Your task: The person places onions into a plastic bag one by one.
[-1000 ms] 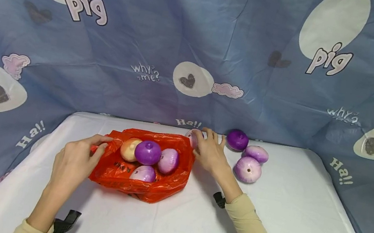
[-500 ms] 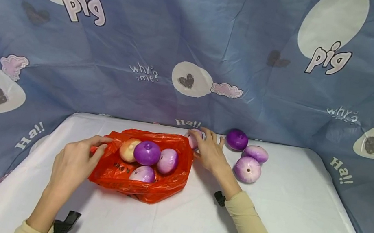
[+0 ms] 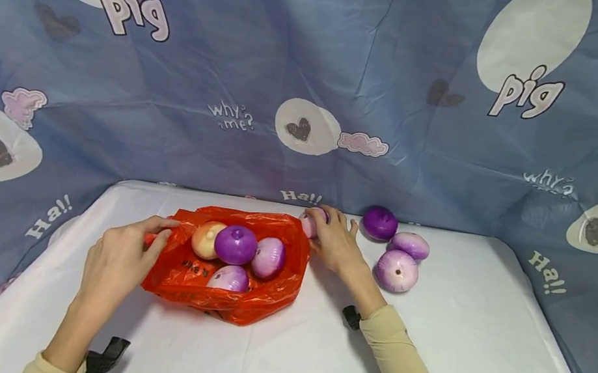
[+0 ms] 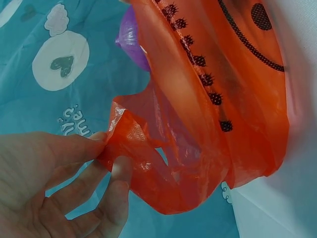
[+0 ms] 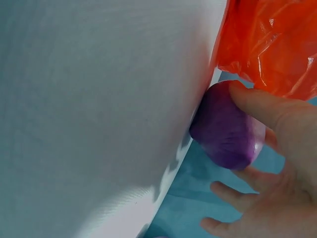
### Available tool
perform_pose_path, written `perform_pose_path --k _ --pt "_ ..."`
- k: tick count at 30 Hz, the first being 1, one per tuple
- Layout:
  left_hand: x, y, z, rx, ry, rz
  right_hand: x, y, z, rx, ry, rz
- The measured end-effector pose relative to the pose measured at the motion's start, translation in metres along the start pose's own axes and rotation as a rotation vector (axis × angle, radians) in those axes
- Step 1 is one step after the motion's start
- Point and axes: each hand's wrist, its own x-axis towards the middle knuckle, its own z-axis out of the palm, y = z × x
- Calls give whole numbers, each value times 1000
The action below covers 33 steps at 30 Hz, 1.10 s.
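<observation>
A red plastic bag lies open on the table with a yellow onion, a dark purple onion and two paler purple onions inside. My left hand pinches the bag's left rim between thumb and fingers, as the left wrist view shows at the red film. Beyond the bag's right back corner, my right hand has its thumb and fingers around a purple-and-white onion. That onion rests at the table's back edge, partly hidden by the fingers in the head view.
To the right of my right hand sit a dark purple onion, a flat pale purple onion and a round pale one. The white-covered table ends at a blue printed cloth hanging behind it.
The onion at my right hand has shifted slightly to the right, further into the fingers. My left hand and the bag stay almost where they were.
</observation>
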Motion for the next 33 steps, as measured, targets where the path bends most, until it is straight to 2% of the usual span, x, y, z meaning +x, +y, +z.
perform_pose_path --k 23,33 --pt "1 0 -2 5 -3 1 -5 0 -7 -61 -8 25" --pt "2 2 -2 6 -1 3 -5 -4 -15 -54 28 79"
